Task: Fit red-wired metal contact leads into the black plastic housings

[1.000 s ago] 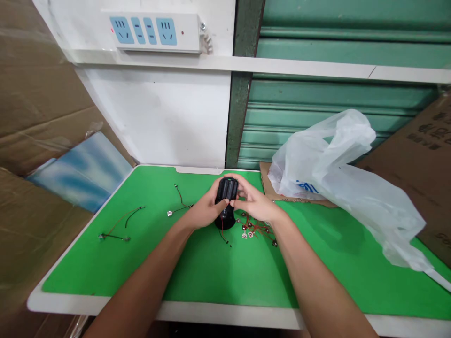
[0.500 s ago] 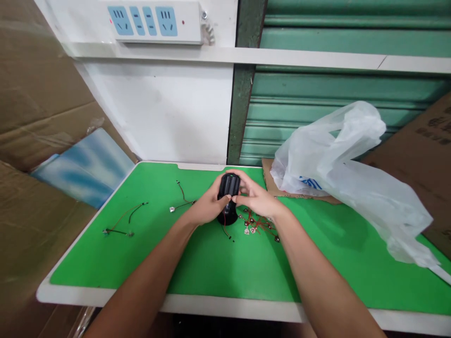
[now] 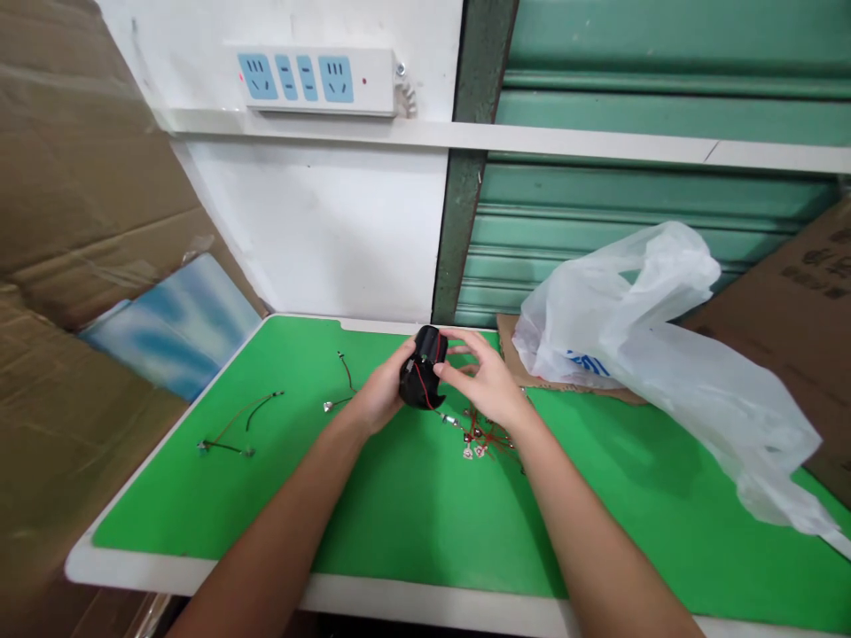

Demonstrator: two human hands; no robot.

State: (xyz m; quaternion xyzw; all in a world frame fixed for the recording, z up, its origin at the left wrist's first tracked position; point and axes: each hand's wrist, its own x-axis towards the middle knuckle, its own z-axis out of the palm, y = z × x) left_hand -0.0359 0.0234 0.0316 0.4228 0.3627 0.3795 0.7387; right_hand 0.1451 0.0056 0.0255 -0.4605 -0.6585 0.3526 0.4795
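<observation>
We find a black plastic housing (image 3: 413, 390) at the middle of the bench (image 3: 425, 523), toward its far edge, tilted and with two parallel troughs in its upper part. The left hand (image 3: 384, 396) has its grip clasped on the housing's left side. The right hand (image 3: 487, 383) is at the opposite edge, thumb and index fingertip against the housing with the fingers partly spread; we cannot tell whether this grip pinches the housing, the wire, or merely rests there. A red wire (image 3: 425, 390) runs down the housing's face toward the bench; where it ends we cannot make out.

Just beside, below the right hand, we record a tangle of red wires (image 3: 490, 438) with small metal contacts. A thin lead (image 3: 348, 374) lies near the left hand, partly behind it, and a two-branched lead (image 3: 226, 446) lies well apart, farther left.

At the right we note a white plastic bag (image 3: 598, 306) on a cardboard sheet (image 3: 508, 347). A power strip (image 3: 316, 81) is mounted on the white wall (image 3: 346, 230), beside a green shutter (image 3: 638, 190).
</observation>
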